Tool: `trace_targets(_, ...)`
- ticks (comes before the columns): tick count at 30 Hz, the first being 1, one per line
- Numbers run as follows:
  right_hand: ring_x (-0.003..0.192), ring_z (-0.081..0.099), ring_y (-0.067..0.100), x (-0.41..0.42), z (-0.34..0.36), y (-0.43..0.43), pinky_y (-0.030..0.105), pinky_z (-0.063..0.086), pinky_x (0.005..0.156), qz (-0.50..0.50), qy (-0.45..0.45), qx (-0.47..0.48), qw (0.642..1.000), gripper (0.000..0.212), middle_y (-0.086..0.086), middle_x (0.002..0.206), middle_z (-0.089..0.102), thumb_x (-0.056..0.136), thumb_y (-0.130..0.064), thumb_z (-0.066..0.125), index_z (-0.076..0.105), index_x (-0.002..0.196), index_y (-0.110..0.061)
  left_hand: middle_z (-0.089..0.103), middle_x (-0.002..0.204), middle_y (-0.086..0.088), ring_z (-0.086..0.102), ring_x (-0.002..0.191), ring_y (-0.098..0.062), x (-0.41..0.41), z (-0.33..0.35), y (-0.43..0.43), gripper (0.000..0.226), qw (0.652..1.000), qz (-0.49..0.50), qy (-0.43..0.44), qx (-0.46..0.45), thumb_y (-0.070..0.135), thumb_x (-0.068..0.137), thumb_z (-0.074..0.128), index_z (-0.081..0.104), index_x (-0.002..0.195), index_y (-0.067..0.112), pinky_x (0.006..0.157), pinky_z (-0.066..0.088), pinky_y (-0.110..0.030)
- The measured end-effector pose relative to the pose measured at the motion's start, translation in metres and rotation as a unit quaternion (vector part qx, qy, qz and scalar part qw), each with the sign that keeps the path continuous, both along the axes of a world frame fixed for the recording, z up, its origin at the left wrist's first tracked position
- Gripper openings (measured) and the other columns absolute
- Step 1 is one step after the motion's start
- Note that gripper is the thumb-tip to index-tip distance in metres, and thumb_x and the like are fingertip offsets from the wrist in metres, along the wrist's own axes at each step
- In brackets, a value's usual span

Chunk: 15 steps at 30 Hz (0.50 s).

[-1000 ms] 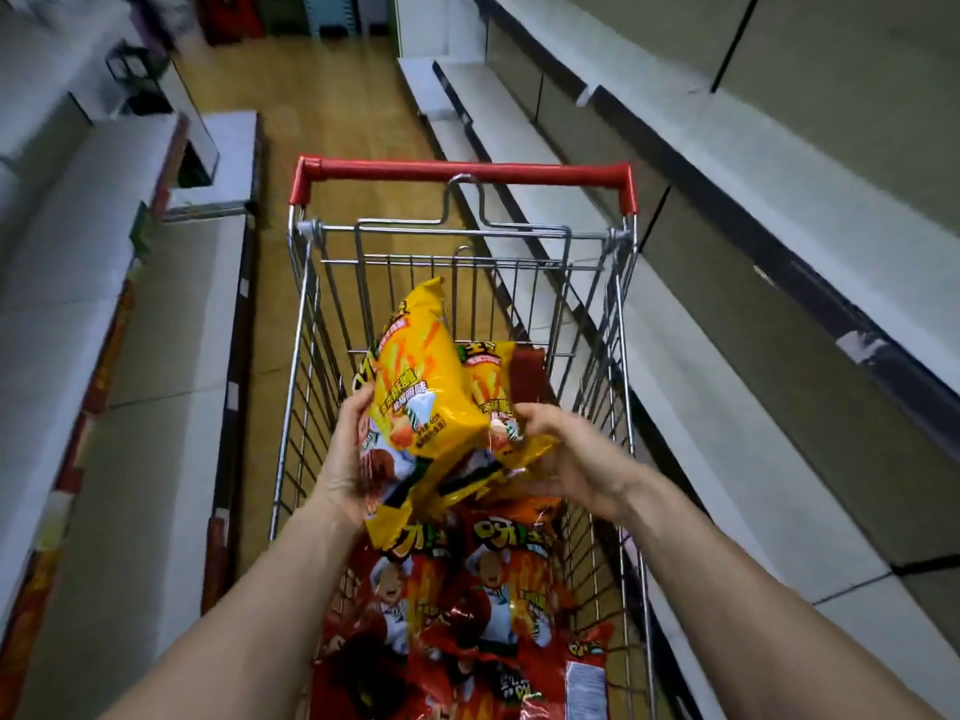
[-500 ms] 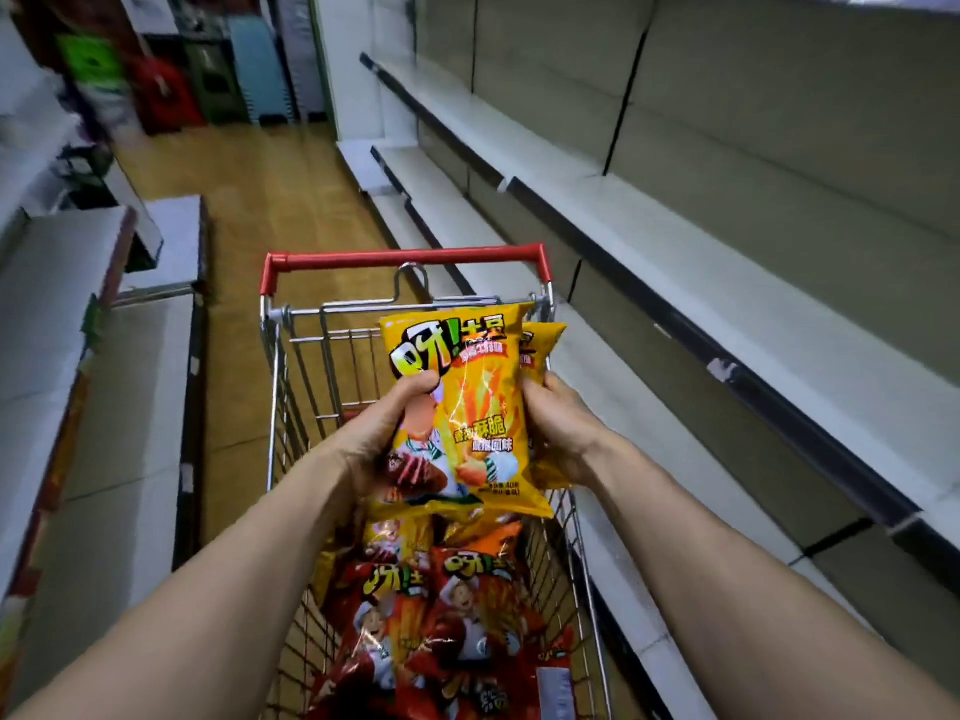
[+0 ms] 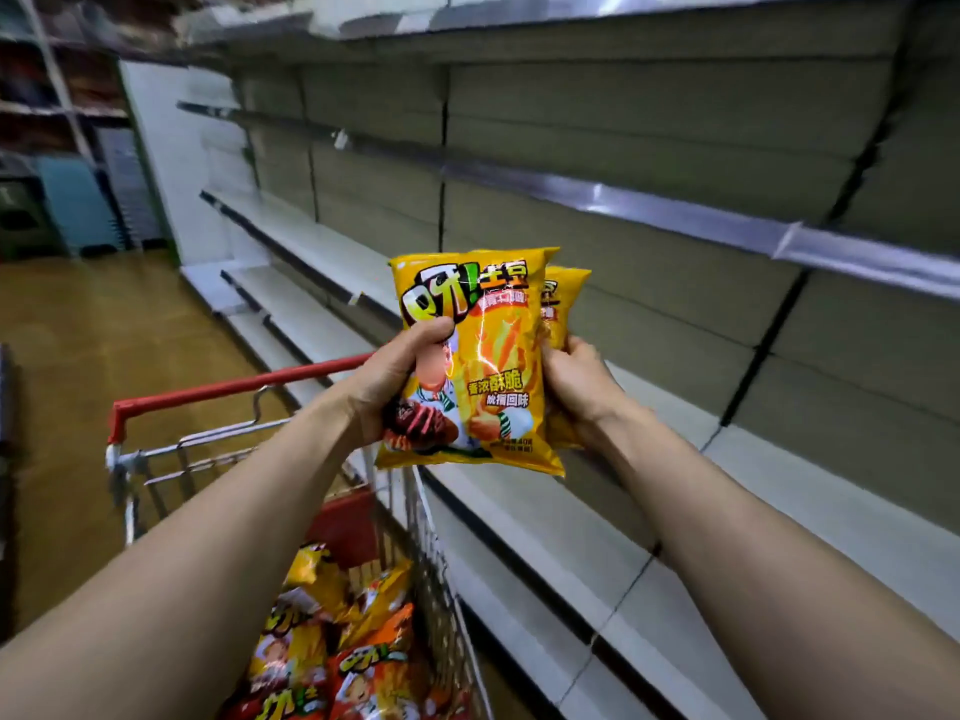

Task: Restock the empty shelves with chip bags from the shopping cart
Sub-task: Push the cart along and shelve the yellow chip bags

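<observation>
Two yellow chip bags (image 3: 493,366) stand upright between my hands, one behind the other; the rear bag (image 3: 563,298) shows only at the right edge. My left hand (image 3: 400,376) grips the front bag's left side, thumb across its face. My right hand (image 3: 576,381) holds the right side of the stack. The bags hang above the wire shopping cart (image 3: 426,537) with its red handle (image 3: 234,389), and in front of the bare white shelf (image 3: 779,491). More yellow and red chip bags (image 3: 343,646) lie in the cart.
Several bare shelves (image 3: 675,210) run along the right wall, one above another, down to a low shelf (image 3: 519,579) beside the cart. A wooden floor aisle (image 3: 104,324) stretches away on the left. Stocked racks and a blue crate (image 3: 78,205) stand at the far end.
Both hands lifted the yellow bags out of the cart, turned them upright and carried them up and right toward the shelves. The view swung from the cart to the shelving.
</observation>
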State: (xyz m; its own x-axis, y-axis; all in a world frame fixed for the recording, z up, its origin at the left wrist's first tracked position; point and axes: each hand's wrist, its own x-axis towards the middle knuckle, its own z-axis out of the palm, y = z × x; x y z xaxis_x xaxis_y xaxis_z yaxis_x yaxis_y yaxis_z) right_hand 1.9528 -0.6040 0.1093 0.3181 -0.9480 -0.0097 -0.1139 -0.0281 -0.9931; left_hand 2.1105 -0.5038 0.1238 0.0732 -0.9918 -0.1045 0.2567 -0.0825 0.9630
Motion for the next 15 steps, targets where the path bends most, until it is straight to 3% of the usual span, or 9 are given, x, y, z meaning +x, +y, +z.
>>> trace_targets(3, 0.095, 0.069, 0.029, -0.041, 0.032, -0.006, 0.050, 0.055, 0.090, -0.027, -0.002, -0.045, 0.999, 0.018, 0.010, 0.105, 0.072, 0.091, -0.042, 0.062, 0.059, 0.093, -0.024, 0.075, 0.089, -0.012, 0.073, 0.071, -0.025, -0.032, 0.028, -0.010, 0.043, 0.999, -0.043, 0.005, -0.034, 0.043, 0.076, 0.054, 0.065, 0.105, 0.013, 0.063, 0.061, -0.034)
trace_targets(8, 0.083, 0.065, 0.021, -0.112, 0.078, -0.002, 0.040, 0.053, 0.079, -0.054, -0.018, -0.104, 0.993, 0.019, 0.008, 0.106, 0.070, 0.093, -0.041, 0.061, 0.060, 0.100, -0.023, 0.075, 0.094, -0.013, 0.073, 0.075, -0.027, -0.093, 0.071, -0.019, 0.044, 0.994, -0.085, -0.009, -0.069, 0.045, 0.078, 0.055, 0.065, 0.107, 0.013, 0.068, 0.061, -0.038)
trace_targets(10, 0.073, 0.060, 0.015, -0.139, 0.091, 0.002, 0.038, 0.049, 0.072, -0.058, -0.020, -0.123, 0.990, 0.026, 0.006, 0.100, 0.068, 0.089, -0.046, 0.062, 0.060, 0.101, -0.023, 0.074, 0.096, -0.014, 0.073, 0.076, -0.028, -0.116, 0.083, -0.022, 0.042, 0.992, -0.103, -0.003, -0.074, 0.042, 0.079, 0.067, 0.066, 0.108, 0.012, 0.066, 0.060, -0.038)
trace_targets(13, 0.082, 0.069, 0.021, -0.186, 0.112, 0.013, 0.042, 0.056, 0.077, -0.063, -0.046, -0.112, 0.991, 0.036, 0.004, 0.101, 0.071, 0.085, -0.043, 0.068, 0.060, 0.111, -0.020, 0.072, 0.105, -0.016, 0.072, 0.083, -0.031, -0.152, 0.100, -0.027, 0.062, 0.988, -0.126, 0.000, -0.088, 0.046, 0.060, 0.076, 0.066, 0.112, 0.013, 0.073, 0.059, -0.042)
trace_targets(15, 0.090, 0.072, 0.028, -0.216, 0.125, 0.023, 0.046, 0.058, 0.083, -0.044, -0.084, -0.073, 0.993, 0.042, 0.010, 0.105, 0.073, 0.087, -0.033, 0.070, 0.055, 0.122, -0.015, 0.073, 0.104, -0.016, 0.072, 0.082, -0.031, -0.176, 0.110, -0.029, 0.063, 0.986, -0.131, -0.003, -0.099, 0.048, 0.055, 0.076, 0.069, 0.107, 0.014, 0.074, 0.059, -0.042)
